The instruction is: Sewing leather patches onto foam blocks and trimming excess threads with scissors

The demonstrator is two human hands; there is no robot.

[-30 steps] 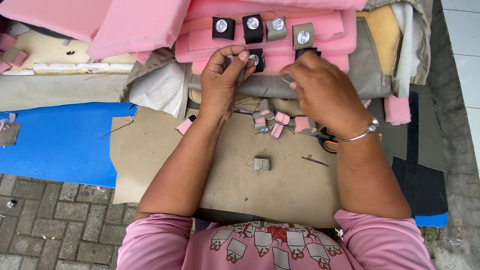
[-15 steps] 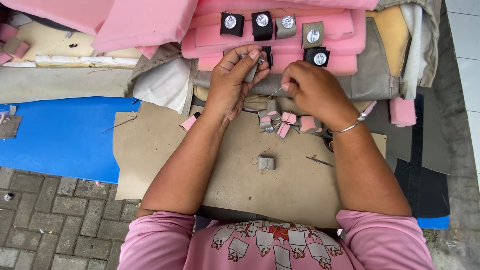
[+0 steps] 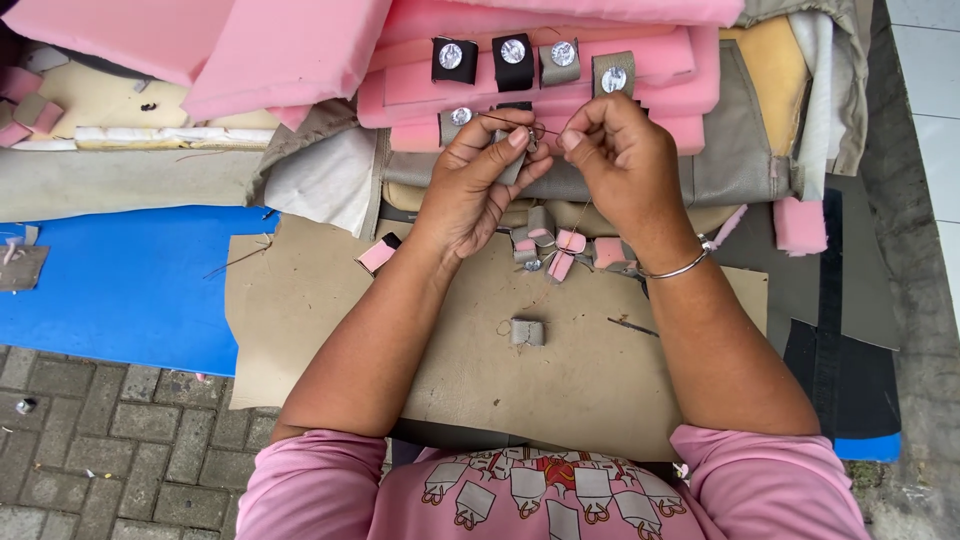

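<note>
— Over the tan sheet, what are the two hands doing?

— Both are raised close together, just in front of the stacked pink foam slabs. The left hand is curled around a small grey fabric piece, thumb and forefinger pinched at its top. The right hand is pinched shut too, fingertips meeting at a thin thread that runs down from it toward the sheet.

— Do the hands touch?

— Nearly; the fingertips sit just beside each other over the grey piece. Whether a needle is between them I cannot tell, it is too small.

— What lies under them?

— A little cluster of folded grey and pink pieces on the sheet, directly below the wrists. One more folded grey piece lies alone, nearer the person, and a thin dark tool rests to its right.

— And beyond the hands?

— A row of finished black and grey squares with round silver studs sits on the pink foam. One more studded square is just left of the left hand's fingers.

— Anything else?

— A silver bangle on the right wrist, a blue mat to the left on the brick paving, and pink sleeves at the bottom.
</note>
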